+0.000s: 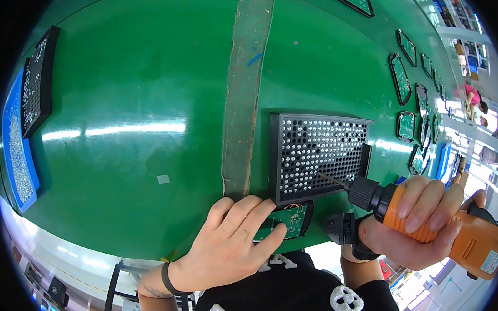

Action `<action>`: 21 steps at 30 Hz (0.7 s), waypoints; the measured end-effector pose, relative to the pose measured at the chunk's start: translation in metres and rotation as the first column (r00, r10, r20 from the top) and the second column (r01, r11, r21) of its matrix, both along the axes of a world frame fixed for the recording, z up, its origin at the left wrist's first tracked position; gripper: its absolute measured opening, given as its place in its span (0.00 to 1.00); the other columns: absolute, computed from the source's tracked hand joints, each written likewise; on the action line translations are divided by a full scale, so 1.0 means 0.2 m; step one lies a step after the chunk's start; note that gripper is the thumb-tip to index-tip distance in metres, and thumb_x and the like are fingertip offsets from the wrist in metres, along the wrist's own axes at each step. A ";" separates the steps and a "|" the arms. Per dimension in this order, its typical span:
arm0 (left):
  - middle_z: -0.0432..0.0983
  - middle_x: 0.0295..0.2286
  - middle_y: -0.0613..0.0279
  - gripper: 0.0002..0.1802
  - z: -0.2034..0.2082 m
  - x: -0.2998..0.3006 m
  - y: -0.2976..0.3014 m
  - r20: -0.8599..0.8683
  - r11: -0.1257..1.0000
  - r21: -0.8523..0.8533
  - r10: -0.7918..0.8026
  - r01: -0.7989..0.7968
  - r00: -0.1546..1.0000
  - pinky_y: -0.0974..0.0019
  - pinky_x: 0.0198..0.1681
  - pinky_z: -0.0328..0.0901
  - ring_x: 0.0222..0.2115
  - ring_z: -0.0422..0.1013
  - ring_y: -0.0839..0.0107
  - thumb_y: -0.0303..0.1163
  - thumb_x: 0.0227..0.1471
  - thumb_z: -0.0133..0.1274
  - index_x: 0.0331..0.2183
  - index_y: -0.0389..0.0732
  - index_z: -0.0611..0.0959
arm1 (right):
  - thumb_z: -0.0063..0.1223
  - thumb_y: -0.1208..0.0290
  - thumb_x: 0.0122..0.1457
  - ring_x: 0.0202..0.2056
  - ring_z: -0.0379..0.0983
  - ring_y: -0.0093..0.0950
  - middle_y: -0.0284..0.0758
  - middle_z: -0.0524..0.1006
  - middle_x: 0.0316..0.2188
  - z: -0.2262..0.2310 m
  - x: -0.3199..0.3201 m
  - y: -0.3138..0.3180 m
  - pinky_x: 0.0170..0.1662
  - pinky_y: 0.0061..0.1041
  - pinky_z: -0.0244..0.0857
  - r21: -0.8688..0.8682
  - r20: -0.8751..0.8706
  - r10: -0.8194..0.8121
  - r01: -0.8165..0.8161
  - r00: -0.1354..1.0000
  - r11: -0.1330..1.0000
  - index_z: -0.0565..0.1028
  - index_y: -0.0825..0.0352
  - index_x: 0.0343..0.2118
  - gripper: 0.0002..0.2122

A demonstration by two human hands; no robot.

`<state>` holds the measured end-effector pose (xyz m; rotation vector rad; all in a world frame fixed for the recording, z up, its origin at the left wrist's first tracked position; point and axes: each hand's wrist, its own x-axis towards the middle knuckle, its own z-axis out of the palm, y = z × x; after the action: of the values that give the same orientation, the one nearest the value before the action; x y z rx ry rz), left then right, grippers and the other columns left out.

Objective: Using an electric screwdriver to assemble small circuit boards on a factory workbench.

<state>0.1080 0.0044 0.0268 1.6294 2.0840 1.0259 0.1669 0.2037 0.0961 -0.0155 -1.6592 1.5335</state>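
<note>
My right hand [421, 223] is wrapped round an orange and black cordless screwdriver [387, 205]. Its long thin bit points left, its tip over the screw tray [275, 154], a black rack whose holes are partly filled with silver screws. Just below the tray's near edge lies a green circuit board [290, 217] in a black housing, close to the table's front edge. My left hand [230, 239] grips its left side, the thumb on the board and the fingers bent over toward the tray's corner. The hand hides the board's left part.
Several circuit boards in black housings, one of them a board [406, 126], lie along the right side. At the far left stand another screw tray [45, 81] and a blue bin [32, 170] of loose screws. A worn strip [245, 72] crosses the green table [129, 88].
</note>
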 end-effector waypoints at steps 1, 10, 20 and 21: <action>0.67 0.38 0.57 0.18 0.00 0.00 0.00 -0.004 1.000 0.005 -0.003 0.003 1.000 0.56 0.38 0.56 0.38 0.64 0.59 0.39 0.33 0.61 0.32 0.47 0.79 | 0.39 0.70 0.59 0.15 0.61 0.21 0.30 0.62 0.20 0.00 -0.01 -0.01 0.19 0.20 0.61 -0.006 -0.006 -0.032 0.032 0.999 0.999 0.54 0.67 0.48 0.16; 0.68 0.40 0.58 0.18 0.00 -0.01 0.02 0.052 0.999 0.025 0.022 -0.024 0.998 0.56 0.39 0.56 0.38 0.64 0.59 0.37 0.32 0.62 0.32 0.46 0.79 | 0.48 0.71 0.52 0.14 0.61 0.15 0.25 0.65 0.17 0.10 0.12 -0.08 0.19 0.16 0.56 -0.035 -0.171 -0.022 0.016 0.985 0.999 0.62 0.67 0.32 0.09; 0.72 0.41 0.65 0.19 -0.02 0.01 0.01 -0.002 0.999 0.042 0.030 -0.030 1.000 0.55 0.39 0.56 0.39 0.65 0.59 0.31 0.28 0.64 0.30 0.46 0.79 | 0.52 0.74 0.50 0.11 0.61 0.20 0.28 0.67 0.18 0.00 0.36 -0.34 0.15 0.20 0.63 -0.016 -0.271 0.019 -0.025 0.962 1.000 0.62 0.60 0.51 0.23; 0.72 0.41 0.65 0.19 -0.01 0.02 0.02 -0.003 0.999 0.039 0.037 -0.036 0.999 0.55 0.39 0.57 0.39 0.65 0.60 0.31 0.28 0.64 0.30 0.46 0.78 | 0.52 0.74 0.50 0.11 0.61 0.20 0.28 0.67 0.18 0.00 0.37 -0.34 0.15 0.21 0.63 -0.005 -0.248 0.021 -0.023 0.969 1.000 0.62 0.59 0.51 0.23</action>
<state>0.1115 0.0081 0.0242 1.6184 2.1165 1.0823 0.2400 0.1363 0.0962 0.1843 -1.4589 1.4930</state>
